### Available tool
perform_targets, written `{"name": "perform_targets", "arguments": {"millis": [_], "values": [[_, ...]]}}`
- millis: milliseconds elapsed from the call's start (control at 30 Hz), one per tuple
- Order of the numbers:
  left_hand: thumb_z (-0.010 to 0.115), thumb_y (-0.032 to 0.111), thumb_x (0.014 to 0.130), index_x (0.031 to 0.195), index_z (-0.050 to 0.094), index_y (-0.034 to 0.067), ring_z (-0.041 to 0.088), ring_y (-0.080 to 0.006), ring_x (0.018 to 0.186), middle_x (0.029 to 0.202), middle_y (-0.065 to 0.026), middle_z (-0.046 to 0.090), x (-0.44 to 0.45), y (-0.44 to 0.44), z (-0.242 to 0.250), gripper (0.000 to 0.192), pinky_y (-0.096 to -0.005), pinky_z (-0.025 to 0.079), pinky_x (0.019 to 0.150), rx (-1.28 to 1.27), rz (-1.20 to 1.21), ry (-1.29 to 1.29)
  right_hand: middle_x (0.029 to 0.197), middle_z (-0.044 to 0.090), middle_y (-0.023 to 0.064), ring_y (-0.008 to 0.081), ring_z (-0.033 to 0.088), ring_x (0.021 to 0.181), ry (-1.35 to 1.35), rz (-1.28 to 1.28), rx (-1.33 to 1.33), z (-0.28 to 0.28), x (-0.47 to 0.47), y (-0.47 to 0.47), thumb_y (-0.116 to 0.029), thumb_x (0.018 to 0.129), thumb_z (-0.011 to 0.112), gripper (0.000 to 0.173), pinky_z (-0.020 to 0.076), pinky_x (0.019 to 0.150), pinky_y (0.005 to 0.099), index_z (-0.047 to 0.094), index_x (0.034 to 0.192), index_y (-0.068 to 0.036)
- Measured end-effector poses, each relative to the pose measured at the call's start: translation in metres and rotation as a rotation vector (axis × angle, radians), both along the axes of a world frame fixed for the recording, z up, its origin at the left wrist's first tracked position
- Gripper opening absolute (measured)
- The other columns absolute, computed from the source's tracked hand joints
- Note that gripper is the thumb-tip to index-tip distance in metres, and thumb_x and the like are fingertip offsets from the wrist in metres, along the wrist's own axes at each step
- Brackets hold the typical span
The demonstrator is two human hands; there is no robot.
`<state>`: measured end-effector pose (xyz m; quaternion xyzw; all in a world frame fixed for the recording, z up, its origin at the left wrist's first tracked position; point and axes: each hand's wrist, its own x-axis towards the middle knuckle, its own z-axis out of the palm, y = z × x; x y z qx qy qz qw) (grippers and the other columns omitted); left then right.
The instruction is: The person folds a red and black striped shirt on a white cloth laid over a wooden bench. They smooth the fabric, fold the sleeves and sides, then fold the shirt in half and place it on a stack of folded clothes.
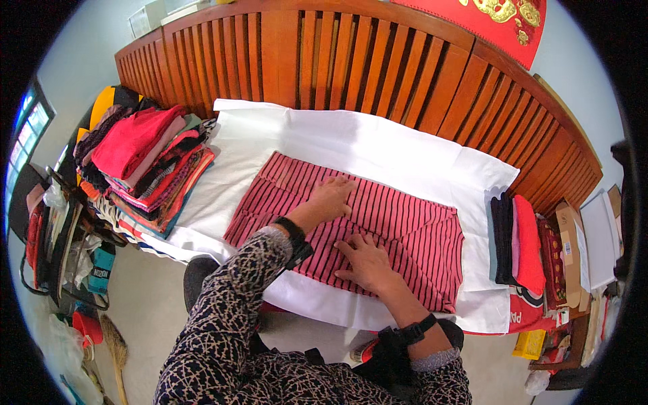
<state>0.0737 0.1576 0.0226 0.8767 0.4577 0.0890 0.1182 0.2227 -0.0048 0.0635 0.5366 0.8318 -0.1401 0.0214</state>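
A pink garment with dark stripes (405,212), partly folded, lies spread on a white cloth (390,147). My left hand (329,200) rests on its upper middle, palm down with the fingers slightly bent. Nearer to me, my right hand (367,263) touches the lower middle of the garment, fingers spread. Neither hand grips the fabric. Creases run across the garment, and a folded edge shows at its left side. Both wrists wear black straps.
On the left stands a tall stack of folded clothes (142,147); a smaller folded pile (526,243) is at the right. Behind the cloth rises a slatted wooden headboard (283,55). Cardboard (569,253) leans at the far right. A broom (115,344) is at lower left.
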Motion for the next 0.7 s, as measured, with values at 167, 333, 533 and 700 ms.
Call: {"name": "perform_targets", "arguments": {"millis": [167,333,533,700], "values": [[0.061,0.014,0.086,0.129,0.054,0.007,0.049,-0.0337,0.126,0.132,-0.0125,0.054,-0.073,0.012,-0.02,0.044,-0.0505,0.041,0.104,0.263,0.215,0.049,0.136,0.047,0.013,0.0329,0.044,0.129,-0.028,-0.025,-0.035,0.003,-0.004,0.0,-0.046,0.082,0.075,0.07,0.0446,0.098,0.0552,0.051,0.141,-0.017],[0.064,0.017,0.088,0.132,0.054,0.014,0.048,-0.0343,0.127,0.131,-0.0128,0.054,-0.123,0.018,-0.029,0.045,-0.0544,0.043,0.103,0.171,0.396,0.086,0.137,0.045,0.0123,0.0341,0.042,0.132,-0.01,-0.013,-0.072,0.001,-0.002,0.001,-0.046,0.083,0.076,0.072,0.0444,0.099,0.0573,0.049,0.143,-0.017],[0.062,0.02,0.09,0.131,0.056,0.018,0.05,-0.035,0.126,0.131,-0.0116,0.055,-0.132,0.03,-0.016,0.041,-0.0532,0.048,0.099,0.047,0.38,0.106,0.14,0.043,0.0123,0.0344,0.042,0.132,-0.064,-0.008,-0.066,0.001,-0.002,0.002,-0.05,0.084,0.074,0.075,0.0443,0.1,0.057,0.046,0.146,-0.019],[0.058,0.019,0.09,0.126,0.058,0.011,0.055,-0.0357,0.121,0.128,-0.0106,0.058,-0.133,0.051,-0.003,0.036,-0.0459,0.05,0.098,0.206,0.382,0.241,0.139,0.044,0.0123,0.033,0.042,0.131,-0.059,-0.021,-0.08,0.004,-0.003,0.002,-0.051,0.084,0.074,0.076,0.0452,0.099,0.0556,0.046,0.146,-0.02]]}}
